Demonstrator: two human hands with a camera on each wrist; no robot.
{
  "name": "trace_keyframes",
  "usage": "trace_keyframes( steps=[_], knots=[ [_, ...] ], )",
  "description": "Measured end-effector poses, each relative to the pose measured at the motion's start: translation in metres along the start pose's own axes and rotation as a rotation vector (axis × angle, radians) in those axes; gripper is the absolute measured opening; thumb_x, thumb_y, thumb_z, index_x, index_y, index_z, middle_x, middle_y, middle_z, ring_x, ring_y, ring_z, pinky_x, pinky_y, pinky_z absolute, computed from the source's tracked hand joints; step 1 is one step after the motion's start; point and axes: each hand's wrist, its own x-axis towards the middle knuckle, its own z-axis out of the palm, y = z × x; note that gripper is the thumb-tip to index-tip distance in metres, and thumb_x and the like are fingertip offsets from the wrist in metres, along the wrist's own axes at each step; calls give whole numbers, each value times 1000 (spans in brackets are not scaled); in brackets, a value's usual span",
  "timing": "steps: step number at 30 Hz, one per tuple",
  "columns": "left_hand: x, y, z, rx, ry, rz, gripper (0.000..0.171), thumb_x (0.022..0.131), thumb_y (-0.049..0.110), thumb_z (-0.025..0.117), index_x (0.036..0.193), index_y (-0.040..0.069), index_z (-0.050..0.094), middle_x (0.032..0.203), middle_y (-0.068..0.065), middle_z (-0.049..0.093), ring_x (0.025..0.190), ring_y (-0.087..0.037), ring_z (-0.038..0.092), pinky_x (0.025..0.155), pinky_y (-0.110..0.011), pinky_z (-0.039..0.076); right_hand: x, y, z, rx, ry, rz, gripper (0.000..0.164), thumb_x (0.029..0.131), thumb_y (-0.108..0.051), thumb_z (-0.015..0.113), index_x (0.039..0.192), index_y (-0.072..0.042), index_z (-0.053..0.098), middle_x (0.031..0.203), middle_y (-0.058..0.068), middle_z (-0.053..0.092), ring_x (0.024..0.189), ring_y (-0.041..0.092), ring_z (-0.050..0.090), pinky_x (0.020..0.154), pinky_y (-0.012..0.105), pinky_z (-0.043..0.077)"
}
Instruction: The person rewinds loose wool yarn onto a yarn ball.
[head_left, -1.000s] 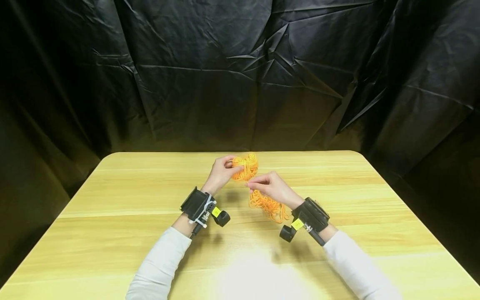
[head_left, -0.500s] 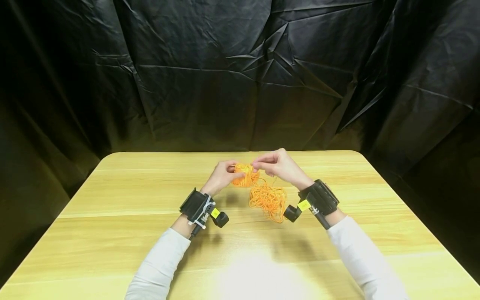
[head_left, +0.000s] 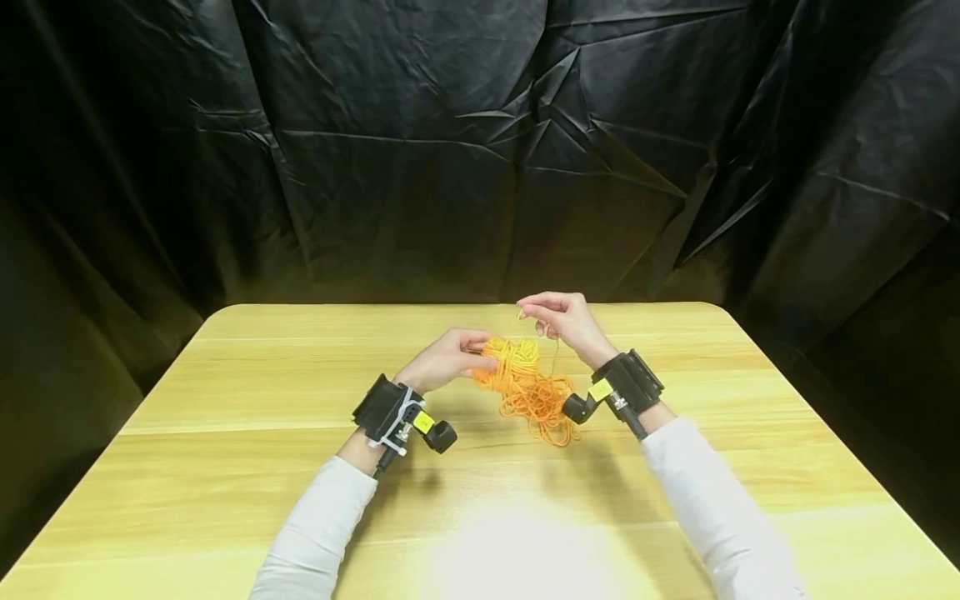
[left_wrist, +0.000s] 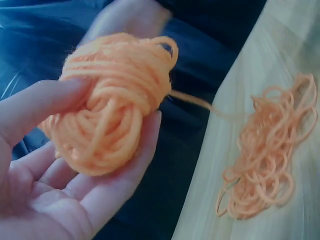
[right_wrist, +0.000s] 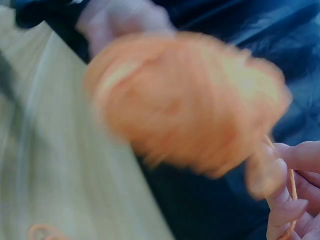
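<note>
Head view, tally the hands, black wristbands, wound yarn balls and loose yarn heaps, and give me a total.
Hands: 2 (left hand, right hand)
Black wristbands: 2 (left band, right band)
Wound yarn ball: 1
Loose yarn heap: 1
Total: 6

No text can be read. The left tag (head_left: 423,422), at seven o'clock from the head view's centre, and the right tag (head_left: 601,389), at four o'clock, perhaps bear marks, too small to make out.
</note>
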Motion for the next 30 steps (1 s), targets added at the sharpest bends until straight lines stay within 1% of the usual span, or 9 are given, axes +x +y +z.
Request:
trace_keyframes(
  steps=[3,7,10,13,17,19,22,24,30],
  knots=[
    [1,0,0,-25,-7,19,35,83,7,59,116,-2,53,105,-13,62,90,-19,60,85,-36,47,-2,14,5,-43,13,42,28,87,-16,58,107,3,61,90,8,67,67,11,53,53,20,41],
    [5,0,1,-68,39,29,31,82,6,60,112,-2,54,99,-9,63,86,-16,59,81,-33,48,-6,29,14,-63,7,86,26,87,-7,54,110,5,59,105,17,62,74,6,56,60,19,46],
    [7,1,4,-106,111,22,31,82,4,60,112,-3,52,97,-9,62,83,-14,59,76,-28,49,-11,35,21,-95,18,103,25,82,7,46,103,10,59,95,18,62,66,7,53,61,25,49],
    [9,1,6,-133,195,11,32,82,2,60,112,-3,51,100,-11,62,81,-12,58,72,-25,49,-15,39,28,-128,17,121,25,75,15,40,93,15,58,80,13,59,58,13,51,56,28,47],
    [11,0,7,-156,273,19,32,81,2,61,111,-3,51,97,-9,60,81,-12,57,70,-24,49,-18,43,36,-84,-33,116,20,77,11,46,92,15,58,73,15,61,62,25,58,55,30,47],
    [11,0,7,-156,297,33,30,81,2,61,109,-4,51,91,-5,59,79,-12,56,67,-23,49,-20,44,38,-62,-64,95,19,80,6,51,94,13,59,76,20,64,66,25,60,58,32,49],
    [12,-1,7,-146,334,47,28,80,2,62,106,-3,52,85,-1,57,76,-10,53,62,-21,46,-22,43,41,-74,-93,62,18,83,2,51,92,13,61,79,24,64,60,18,57,53,25,46],
    [13,-1,7,-126,358,49,27,80,3,63,105,-3,53,83,0,56,74,-10,52,59,-21,43,-24,41,43,-51,-116,67,19,85,-1,52,90,14,61,77,22,64,55,11,52,49,20,42],
    [13,-1,6,-57,414,60,26,79,4,64,103,-2,55,86,-4,60,74,-10,53,62,-19,43,-29,37,49,3,-174,97,25,88,-9,53,93,14,62,59,-1,54,45,5,34,42,16,26]
  ],
)
